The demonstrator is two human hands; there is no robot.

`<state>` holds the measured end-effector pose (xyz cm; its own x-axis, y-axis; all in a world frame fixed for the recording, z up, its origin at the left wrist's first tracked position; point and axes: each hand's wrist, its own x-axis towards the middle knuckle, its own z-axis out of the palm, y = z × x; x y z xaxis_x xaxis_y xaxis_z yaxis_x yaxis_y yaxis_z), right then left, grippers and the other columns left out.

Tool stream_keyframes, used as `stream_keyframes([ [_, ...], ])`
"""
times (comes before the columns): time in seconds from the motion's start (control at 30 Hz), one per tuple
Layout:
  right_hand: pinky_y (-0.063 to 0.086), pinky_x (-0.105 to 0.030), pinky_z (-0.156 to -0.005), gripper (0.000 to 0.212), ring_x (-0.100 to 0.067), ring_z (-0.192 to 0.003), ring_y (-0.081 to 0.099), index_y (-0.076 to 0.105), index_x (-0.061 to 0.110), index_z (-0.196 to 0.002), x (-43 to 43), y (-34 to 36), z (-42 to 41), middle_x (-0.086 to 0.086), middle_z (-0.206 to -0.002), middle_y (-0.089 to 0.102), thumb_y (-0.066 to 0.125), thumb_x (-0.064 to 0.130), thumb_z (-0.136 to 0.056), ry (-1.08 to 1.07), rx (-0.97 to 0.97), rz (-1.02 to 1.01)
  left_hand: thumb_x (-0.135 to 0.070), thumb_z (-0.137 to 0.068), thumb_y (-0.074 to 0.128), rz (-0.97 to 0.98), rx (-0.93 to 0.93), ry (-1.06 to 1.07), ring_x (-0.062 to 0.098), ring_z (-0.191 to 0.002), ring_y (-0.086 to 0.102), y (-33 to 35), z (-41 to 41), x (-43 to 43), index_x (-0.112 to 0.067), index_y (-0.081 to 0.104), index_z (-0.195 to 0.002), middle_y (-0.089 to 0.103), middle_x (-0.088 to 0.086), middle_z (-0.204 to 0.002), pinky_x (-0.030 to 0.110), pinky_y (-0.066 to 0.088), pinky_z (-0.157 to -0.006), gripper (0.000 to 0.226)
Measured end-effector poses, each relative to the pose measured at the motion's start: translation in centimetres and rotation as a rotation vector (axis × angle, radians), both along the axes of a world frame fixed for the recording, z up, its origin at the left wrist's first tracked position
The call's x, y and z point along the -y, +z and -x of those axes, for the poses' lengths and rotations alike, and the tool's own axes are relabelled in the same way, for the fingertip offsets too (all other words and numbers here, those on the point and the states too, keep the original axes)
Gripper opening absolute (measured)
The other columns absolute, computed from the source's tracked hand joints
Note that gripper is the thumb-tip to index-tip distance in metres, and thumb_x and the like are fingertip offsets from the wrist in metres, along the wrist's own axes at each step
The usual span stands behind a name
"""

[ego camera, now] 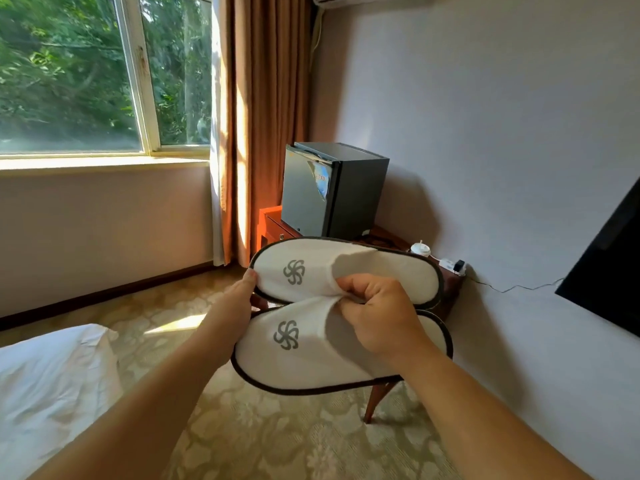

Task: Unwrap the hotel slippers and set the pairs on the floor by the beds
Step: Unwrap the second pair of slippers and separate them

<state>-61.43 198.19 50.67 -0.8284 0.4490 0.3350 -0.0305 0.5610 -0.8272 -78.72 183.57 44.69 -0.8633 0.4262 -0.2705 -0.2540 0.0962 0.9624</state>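
Note:
Two white hotel slippers with dark edging and a grey pinwheel logo are held side by side in the air, toes pointing left. The upper slipper (391, 268) lies behind the lower slipper (304, 355). My left hand (239, 292) supports their toe ends from below, thumb on the upper slipper's rim. My right hand (377, 313) pinches the openings of both uppers together. No wrapper shows on them. The corner of a white bed (52, 382) is at the lower left.
Patterned beige carpet (277, 441) covers the floor below the slippers. A wooden side table (273, 223) against the wall carries a dark mini fridge (329, 192), a cup (420, 250) and a power strip (453, 266). A black screen (613, 268) hangs at the right. Window and orange curtain (256, 109) behind.

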Motion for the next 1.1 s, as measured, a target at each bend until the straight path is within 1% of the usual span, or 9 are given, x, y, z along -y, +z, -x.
stream_keyframes([
  [0.07, 0.054, -0.015, -0.085, 0.027, -0.003, -0.098, 0.068, 0.076, 0.020, -0.110, -1.9, 0.0, 2.5, 0.014, -0.101, 0.075, 0.065, 0.007, -0.090, -0.014, -0.006, 0.021, -0.067, -0.091, 0.043, 0.029, -0.023, 0.011, 0.026, -0.067, 0.071, 0.6, 2.3, -1.6, -0.019, 0.068, -0.092, 0.070, 0.009, -0.087, 0.042, 0.060, -0.064, 0.054],
  [0.2, 0.054, -0.014, -0.084, 0.027, -0.001, -0.096, 0.068, 0.076, 0.025, -0.106, -4.6, -0.1, 7.9, 0.016, -0.098, 0.076, 0.065, 0.007, -0.089, 0.046, 0.000, 0.048, -0.066, -0.092, 0.043, 0.038, -0.022, 0.061, 0.023, -0.060, 0.071, 0.8, 7.4, -3.3, -0.018, 0.067, -0.086, 0.072, 0.008, -0.082, 0.032, 0.056, -0.050, 0.054],
  [0.3, 0.053, -0.012, -0.082, 0.026, 0.001, -0.094, 0.067, 0.077, 0.028, -0.102, -6.0, 0.2, 12.1, 0.020, -0.095, 0.076, 0.065, 0.008, -0.089, 0.097, -0.004, 0.038, -0.066, -0.092, 0.045, 0.016, -0.026, 0.108, 0.022, -0.056, 0.071, 0.9, 10.7, -4.0, -0.017, 0.067, -0.081, 0.072, 0.005, -0.072, 0.033, 0.056, -0.051, 0.055],
  [0.43, 0.051, -0.009, -0.080, 0.026, 0.004, -0.090, 0.068, 0.078, 0.028, -0.096, -8.6, 0.0, 19.4, 0.022, -0.090, 0.075, 0.067, 0.006, -0.088, 0.198, 0.003, 0.050, -0.065, -0.092, 0.043, 0.009, -0.042, 0.188, 0.026, -0.061, 0.069, 0.5, 15.8, -5.2, -0.012, 0.063, -0.077, 0.068, 0.005, -0.068, 0.042, 0.057, -0.066, 0.059],
  [0.57, 0.050, -0.007, -0.077, 0.028, 0.005, -0.088, 0.068, 0.078, 0.029, -0.091, -11.2, 0.5, 26.5, 0.023, -0.087, 0.075, 0.067, 0.003, -0.086, 0.327, -0.027, 0.061, -0.062, -0.095, 0.044, -0.027, -0.059, 0.316, 0.025, -0.058, 0.067, 0.9, 20.6, -6.3, -0.013, 0.061, -0.078, 0.066, 0.003, -0.061, 0.036, 0.053, -0.059, 0.055],
  [0.7, 0.051, -0.009, -0.077, 0.030, 0.003, -0.087, 0.069, 0.078, 0.028, -0.090, -12.9, 1.6, 33.4, 0.018, -0.087, 0.077, 0.066, 0.001, -0.086, 0.486, -0.038, 0.079, -0.058, -0.097, 0.043, -0.074, -0.078, 0.442, 0.027, -0.061, 0.065, 1.7, 25.1, -6.7, -0.012, 0.060, -0.087, 0.063, 0.003, -0.062, 0.038, 0.053, -0.063, 0.051],
  [0.8, 0.050, -0.008, -0.074, 0.039, 0.002, -0.085, 0.070, 0.078, 0.035, -0.080, -12.7, 1.3, 37.9, 0.019, -0.084, 0.076, 0.065, -0.001, -0.083, 0.579, -0.027, 0.098, -0.056, -0.098, 0.042, -0.077, -0.072, 0.535, 0.027, -0.060, 0.062, 1.4, 27.5, -6.0, -0.012, 0.058, -0.078, 0.059, 0.005, -0.062, 0.041, 0.052, -0.067, 0.052],
  [0.87, 0.050, -0.008, -0.073, 0.045, 0.002, -0.084, 0.070, 0.077, 0.040, -0.076, -12.2, 0.8, 40.6, 0.019, -0.083, 0.076, 0.065, -0.003, -0.081, 0.627, -0.009, 0.113, -0.054, -0.099, 0.042, -0.074, -0.067, 0.601, 0.025, -0.054, 0.061, 0.8, 29.1, -5.2, -0.012, 0.054, -0.067, 0.057, 0.005, -0.059, 0.038, 0.050, -0.064, 0.054],
  [1.1, 0.057, -0.021, -0.078, 0.032, -0.012, -0.086, 0.073, 0.080, 0.017, -0.089, -10.5, 0.2, 52.3, 0.002, -0.087, 0.079, 0.060, -0.007, -0.082, 0.767, 0.006, 0.100, -0.051, -0.100, 0.042, -0.115, -0.046, 0.704, 0.028, -0.060, 0.062, -0.6, 38.2, -3.1, -0.009, 0.056, -0.080, 0.058, 0.007, -0.063, 0.038, 0.051, -0.063, 0.049],
])
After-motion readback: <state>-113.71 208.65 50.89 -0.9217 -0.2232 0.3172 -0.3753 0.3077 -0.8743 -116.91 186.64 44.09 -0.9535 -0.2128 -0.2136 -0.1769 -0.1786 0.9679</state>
